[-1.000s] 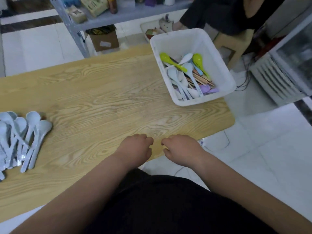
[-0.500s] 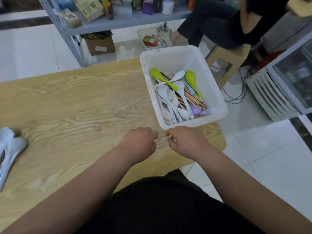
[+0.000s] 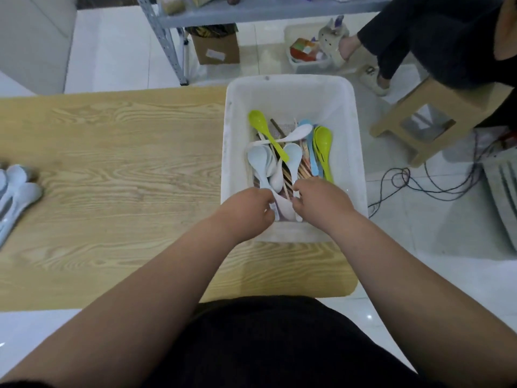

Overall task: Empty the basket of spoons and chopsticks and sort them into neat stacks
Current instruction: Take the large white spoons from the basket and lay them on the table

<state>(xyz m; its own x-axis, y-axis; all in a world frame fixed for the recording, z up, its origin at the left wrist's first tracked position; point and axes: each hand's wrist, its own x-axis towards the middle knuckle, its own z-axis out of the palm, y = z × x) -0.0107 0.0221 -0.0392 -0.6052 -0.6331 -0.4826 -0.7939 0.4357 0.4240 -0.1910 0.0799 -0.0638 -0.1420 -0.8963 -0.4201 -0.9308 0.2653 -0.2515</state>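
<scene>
The person wears a black garment (image 3: 265, 345) of plain, matte cloth across the torso. Both forearms (image 3: 156, 275) are bare down to the left hand (image 3: 246, 211) and right hand (image 3: 321, 204).

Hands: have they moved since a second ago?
Yes. Left hand and right hand went forward from the near edge of the table into the basket.

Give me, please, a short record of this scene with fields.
basket: white, on the right end of the table
contents: white spoons, green spoons, blue spoon, chopsticks, all mixed
left hand: in the basket's near end, at white spoon handles; grip unclear
right hand: beside it, fingers curled; grip unclear
pile: pale spoons at the table's left edge
</scene>
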